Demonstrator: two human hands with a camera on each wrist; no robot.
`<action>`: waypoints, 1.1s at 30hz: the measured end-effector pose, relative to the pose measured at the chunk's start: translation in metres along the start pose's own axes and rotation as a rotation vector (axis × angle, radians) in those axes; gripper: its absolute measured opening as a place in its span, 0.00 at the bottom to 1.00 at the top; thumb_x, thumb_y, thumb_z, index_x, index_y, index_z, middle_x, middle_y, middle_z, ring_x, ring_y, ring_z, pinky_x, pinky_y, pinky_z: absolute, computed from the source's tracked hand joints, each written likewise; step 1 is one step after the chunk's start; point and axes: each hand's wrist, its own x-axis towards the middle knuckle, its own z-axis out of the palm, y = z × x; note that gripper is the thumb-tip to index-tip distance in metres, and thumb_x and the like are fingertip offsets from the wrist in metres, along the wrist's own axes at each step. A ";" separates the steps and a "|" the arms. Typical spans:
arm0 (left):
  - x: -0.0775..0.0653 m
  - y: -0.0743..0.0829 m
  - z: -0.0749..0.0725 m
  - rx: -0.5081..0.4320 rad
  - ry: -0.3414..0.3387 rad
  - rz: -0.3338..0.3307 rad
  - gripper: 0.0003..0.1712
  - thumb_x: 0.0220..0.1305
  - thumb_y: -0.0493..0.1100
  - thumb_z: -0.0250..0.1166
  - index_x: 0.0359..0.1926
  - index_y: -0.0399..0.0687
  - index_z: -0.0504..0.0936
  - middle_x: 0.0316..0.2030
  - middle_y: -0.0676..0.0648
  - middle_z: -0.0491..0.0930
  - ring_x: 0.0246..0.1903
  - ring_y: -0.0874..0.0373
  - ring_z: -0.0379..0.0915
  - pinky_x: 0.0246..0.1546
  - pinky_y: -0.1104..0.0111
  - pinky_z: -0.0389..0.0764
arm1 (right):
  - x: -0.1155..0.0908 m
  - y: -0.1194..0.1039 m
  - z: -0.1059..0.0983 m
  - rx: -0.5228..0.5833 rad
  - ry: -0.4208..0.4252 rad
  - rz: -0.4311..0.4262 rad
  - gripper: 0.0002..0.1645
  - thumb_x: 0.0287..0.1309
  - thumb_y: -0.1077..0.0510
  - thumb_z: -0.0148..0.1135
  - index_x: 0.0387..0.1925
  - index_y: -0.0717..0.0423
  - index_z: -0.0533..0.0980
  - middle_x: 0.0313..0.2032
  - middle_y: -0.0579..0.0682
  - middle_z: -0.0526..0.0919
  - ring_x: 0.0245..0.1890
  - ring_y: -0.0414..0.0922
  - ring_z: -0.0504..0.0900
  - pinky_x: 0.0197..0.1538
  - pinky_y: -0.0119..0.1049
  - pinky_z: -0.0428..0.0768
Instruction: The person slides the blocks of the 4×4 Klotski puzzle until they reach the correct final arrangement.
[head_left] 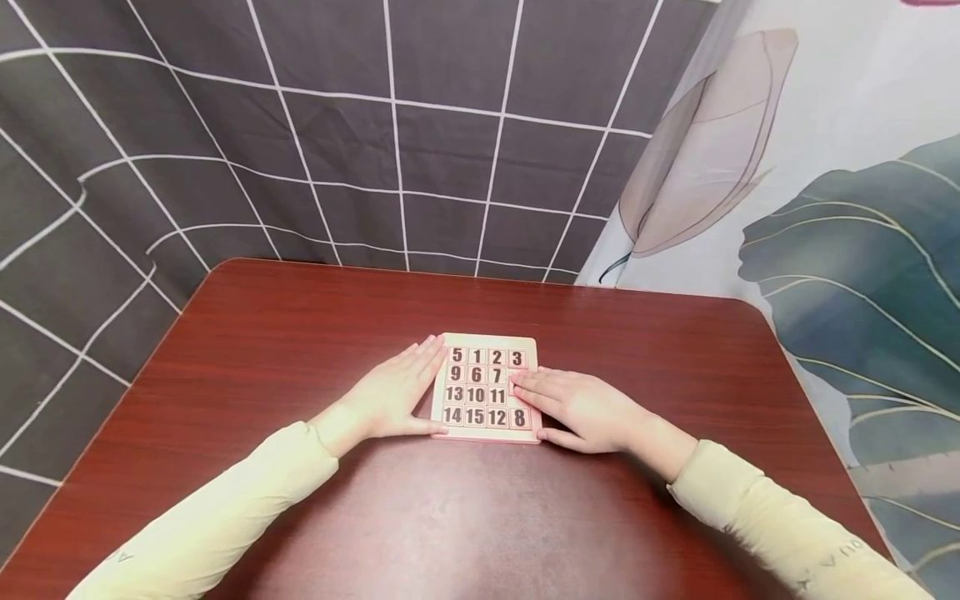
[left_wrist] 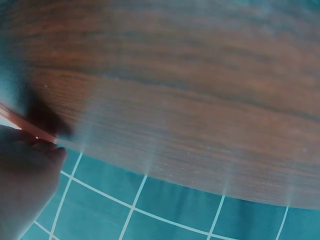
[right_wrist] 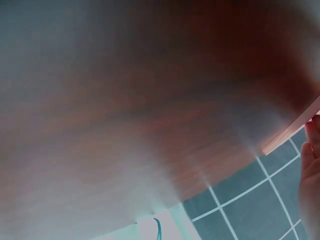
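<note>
A pale sliding number puzzle lies flat on the table, its square tiles printed with dark numbers. The top row reads 5, 1, 2, 3; the bottom one reads 14, 15, 12, 8. My left hand rests along the puzzle's left edge, fingers straight, thumb at the lower left corner. From the right, my right hand reaches over the frame with straight fingertips on the right column, hiding the middle of that column. Its thumb touches near the lower right corner. In each wrist view, part of a hand shows beside the puzzle's edge.
The reddish-brown wooden table surrounds the puzzle on all sides. Behind and to the left hangs a dark curtain with a white grid. A pale curtain with large leaf shapes hangs at the right, close to the table's edge.
</note>
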 end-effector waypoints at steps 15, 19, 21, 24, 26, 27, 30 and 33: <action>0.000 0.001 -0.004 -0.010 -0.002 0.001 0.67 0.61 0.74 0.68 0.80 0.27 0.57 0.82 0.31 0.55 0.82 0.39 0.54 0.83 0.53 0.62 | -0.003 -0.006 -0.003 0.018 0.025 0.011 0.37 0.71 0.43 0.66 0.73 0.59 0.74 0.73 0.54 0.78 0.73 0.51 0.77 0.75 0.50 0.77; 0.000 0.001 -0.004 0.001 0.001 0.005 0.67 0.61 0.74 0.68 0.80 0.27 0.58 0.82 0.31 0.55 0.82 0.39 0.54 0.83 0.53 0.62 | 0.005 0.002 -0.004 0.024 -0.001 0.058 0.38 0.70 0.44 0.67 0.74 0.58 0.74 0.75 0.53 0.76 0.75 0.51 0.76 0.77 0.50 0.75; 0.000 0.001 -0.004 0.004 0.005 0.007 0.67 0.61 0.74 0.68 0.80 0.27 0.58 0.82 0.31 0.56 0.82 0.39 0.55 0.82 0.53 0.63 | 0.008 0.007 -0.005 0.027 -0.017 0.082 0.38 0.70 0.44 0.67 0.74 0.58 0.73 0.75 0.53 0.75 0.75 0.51 0.75 0.77 0.50 0.74; -0.001 0.001 -0.004 0.000 0.002 0.006 0.67 0.62 0.74 0.68 0.80 0.27 0.58 0.82 0.31 0.56 0.82 0.39 0.54 0.83 0.52 0.62 | 0.013 0.015 -0.004 0.031 -0.034 0.113 0.38 0.70 0.44 0.66 0.74 0.58 0.73 0.75 0.53 0.75 0.76 0.52 0.74 0.78 0.51 0.74; -0.001 0.001 -0.004 -0.007 -0.005 0.004 0.67 0.62 0.74 0.67 0.80 0.27 0.57 0.82 0.31 0.55 0.83 0.39 0.53 0.83 0.52 0.62 | 0.014 0.020 -0.003 0.031 -0.039 0.127 0.38 0.71 0.45 0.66 0.74 0.58 0.73 0.75 0.53 0.75 0.76 0.53 0.74 0.78 0.51 0.73; -0.001 0.002 -0.004 -0.011 -0.008 0.004 0.67 0.62 0.74 0.67 0.80 0.27 0.57 0.82 0.31 0.55 0.83 0.39 0.53 0.83 0.52 0.61 | 0.015 0.021 -0.003 0.029 -0.041 0.132 0.38 0.71 0.45 0.66 0.74 0.57 0.73 0.75 0.53 0.75 0.76 0.54 0.74 0.78 0.51 0.73; -0.001 0.002 -0.004 -0.020 -0.017 0.003 0.67 0.62 0.74 0.67 0.80 0.27 0.56 0.82 0.31 0.54 0.83 0.39 0.52 0.83 0.52 0.61 | 0.016 0.024 -0.002 0.021 -0.045 0.135 0.37 0.70 0.45 0.66 0.74 0.57 0.73 0.75 0.54 0.75 0.76 0.55 0.74 0.77 0.52 0.74; 0.000 0.001 -0.003 -0.023 -0.020 0.000 0.67 0.62 0.74 0.67 0.81 0.27 0.56 0.82 0.31 0.53 0.83 0.39 0.52 0.83 0.52 0.60 | 0.015 0.024 -0.002 0.015 -0.047 0.132 0.37 0.70 0.44 0.66 0.74 0.56 0.73 0.75 0.53 0.75 0.75 0.54 0.74 0.77 0.52 0.75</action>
